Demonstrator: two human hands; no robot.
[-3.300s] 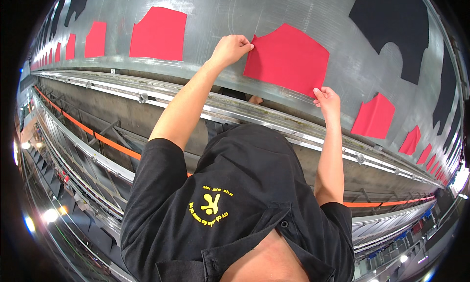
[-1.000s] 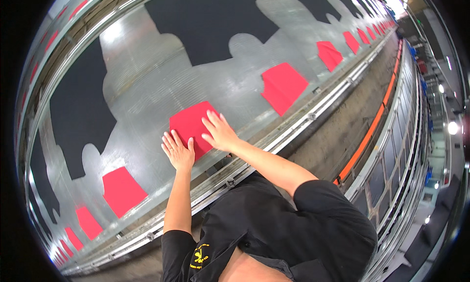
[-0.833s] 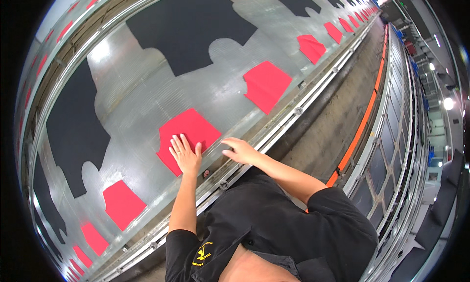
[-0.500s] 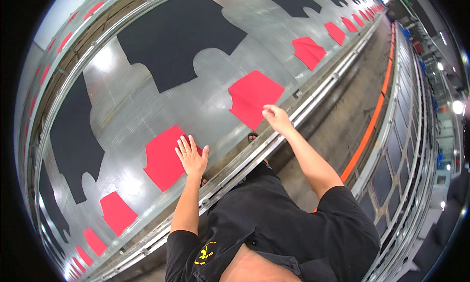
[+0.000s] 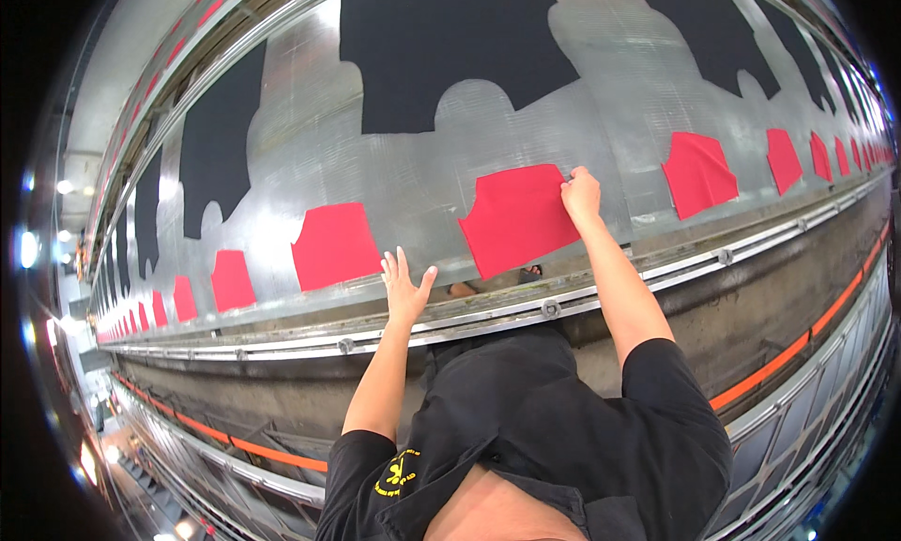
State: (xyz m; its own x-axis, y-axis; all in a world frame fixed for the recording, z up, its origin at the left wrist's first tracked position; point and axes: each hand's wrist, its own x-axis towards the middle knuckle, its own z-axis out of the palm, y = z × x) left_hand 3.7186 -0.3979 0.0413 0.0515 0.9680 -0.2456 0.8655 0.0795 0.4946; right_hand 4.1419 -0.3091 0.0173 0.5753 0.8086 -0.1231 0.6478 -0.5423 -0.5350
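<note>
A red cut fabric piece lies on the shiny metal table in front of me. My right hand is closed at its right edge, thumb and fingers pinching there. Slight creases run across this piece. My left hand hovers with fingers spread beside the lower right corner of another red fabric piece, which lies flat to the left. Whether its fingertips touch that corner, I cannot tell. Beyond the red row lies a large black fabric piece with curved cutouts.
More red pieces, such as a creased one on the right, continue along the table both ways. Other black pieces lie farther back. A metal rail runs along the near edge. Behind me an orange strip borders the walkway.
My view has turned, and the table now runs more level across it. My left hand has come off the left red piece. My right hand has reached the right edge of the middle one.
</note>
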